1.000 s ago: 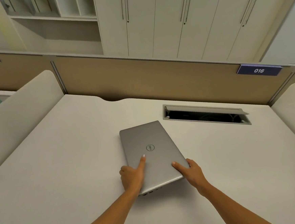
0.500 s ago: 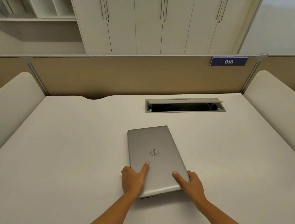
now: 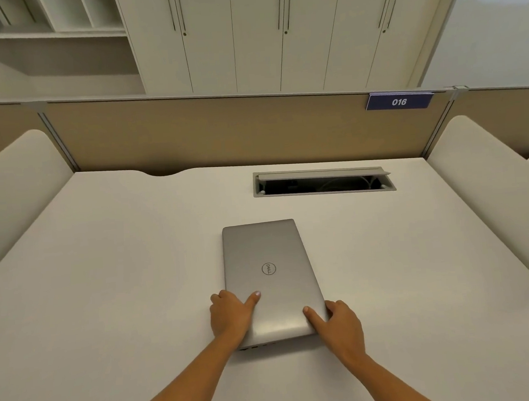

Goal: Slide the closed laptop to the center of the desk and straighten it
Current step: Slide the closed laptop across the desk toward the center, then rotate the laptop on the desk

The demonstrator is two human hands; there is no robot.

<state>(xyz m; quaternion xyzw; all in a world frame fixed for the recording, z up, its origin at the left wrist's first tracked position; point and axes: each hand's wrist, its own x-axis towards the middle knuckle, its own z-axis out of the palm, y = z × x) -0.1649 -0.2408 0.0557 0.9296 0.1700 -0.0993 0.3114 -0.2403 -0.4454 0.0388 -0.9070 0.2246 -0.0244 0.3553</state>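
A closed silver laptop with a round logo lies flat on the white desk, near the middle, its short edge toward me and its long sides almost in line with the desk. My left hand grips its near left corner, thumb on the lid. At the near right corner my right hand holds the laptop, thumb on top and fingers along the side edge.
An open cable slot is cut into the desk behind the laptop. A tan partition with a blue 016 tag closes the back. White rounded side panels flank the desk. Cabinets stand beyond.
The laptop has turned clockwise from a skewed angle to nearly straight and slid right toward the middle of the desk, with both hands staying on its near corners.
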